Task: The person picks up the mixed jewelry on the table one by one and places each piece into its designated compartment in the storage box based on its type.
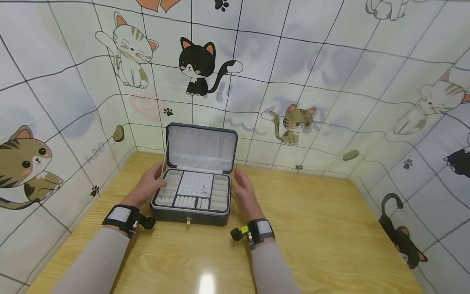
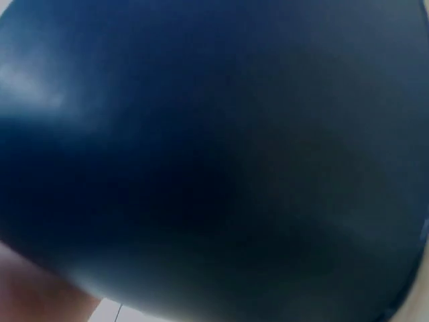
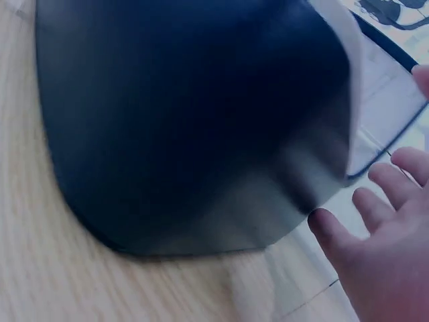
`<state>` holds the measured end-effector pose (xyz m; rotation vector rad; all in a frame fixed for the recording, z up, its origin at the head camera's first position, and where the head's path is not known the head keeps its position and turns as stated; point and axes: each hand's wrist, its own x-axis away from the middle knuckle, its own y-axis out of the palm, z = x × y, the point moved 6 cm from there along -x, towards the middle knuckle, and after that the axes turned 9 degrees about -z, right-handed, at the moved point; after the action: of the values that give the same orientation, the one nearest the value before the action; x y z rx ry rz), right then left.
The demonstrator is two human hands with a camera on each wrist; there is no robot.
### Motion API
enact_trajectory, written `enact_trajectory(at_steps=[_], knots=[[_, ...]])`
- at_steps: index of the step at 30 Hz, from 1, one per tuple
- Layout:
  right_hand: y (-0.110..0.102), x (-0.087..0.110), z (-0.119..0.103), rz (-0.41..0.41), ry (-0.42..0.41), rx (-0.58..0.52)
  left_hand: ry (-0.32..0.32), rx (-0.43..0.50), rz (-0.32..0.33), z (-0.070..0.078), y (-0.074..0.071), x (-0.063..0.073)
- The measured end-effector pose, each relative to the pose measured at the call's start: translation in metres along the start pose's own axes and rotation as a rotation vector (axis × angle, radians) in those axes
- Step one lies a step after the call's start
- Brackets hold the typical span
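Note:
A dark jewelry box lies on the table with its lid raised, showing a pale lining. Inside is a light tray with side compartments, a dotted panel holding a few tiny pieces, and a row of white ring rolls. My left hand grips the box's left side, its thumb over the rim and its fingers outside. The box's dark wall fills most of the left wrist view. At the right side, my right hand has its fingers extended; in the right wrist view one fingertip appears to touch the wall.
A wooden table extends right and forward of the box. Behind it hangs a pale gridded sheet with cartoon cats, which also covers both sides. A thin light ribbon runs between the lid and the box's left side.

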<state>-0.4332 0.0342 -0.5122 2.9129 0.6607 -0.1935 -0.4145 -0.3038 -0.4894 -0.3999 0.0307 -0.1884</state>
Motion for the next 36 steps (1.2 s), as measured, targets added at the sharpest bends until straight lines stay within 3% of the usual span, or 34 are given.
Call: enact_trajectory(at_steps=[4, 22, 31, 36], knots=[[0.009, 0.000, -0.005, -0.068, -0.022, 0.040, 0.020, 0.035, 0.013, -0.003, 0.002, -0.002], [0.007, -0.003, 0.001, -0.106, -0.029, 0.040, 0.203, 0.142, 0.072, 0.007, 0.010, 0.003], [0.007, -0.003, -0.002, -0.124, -0.070, 0.051, 0.204, 0.125, 0.071, 0.007, 0.011, 0.005], [0.007, -0.003, -0.001, -0.100, -0.047, 0.057, 0.226, 0.136, 0.100, 0.006, 0.009, 0.005]])
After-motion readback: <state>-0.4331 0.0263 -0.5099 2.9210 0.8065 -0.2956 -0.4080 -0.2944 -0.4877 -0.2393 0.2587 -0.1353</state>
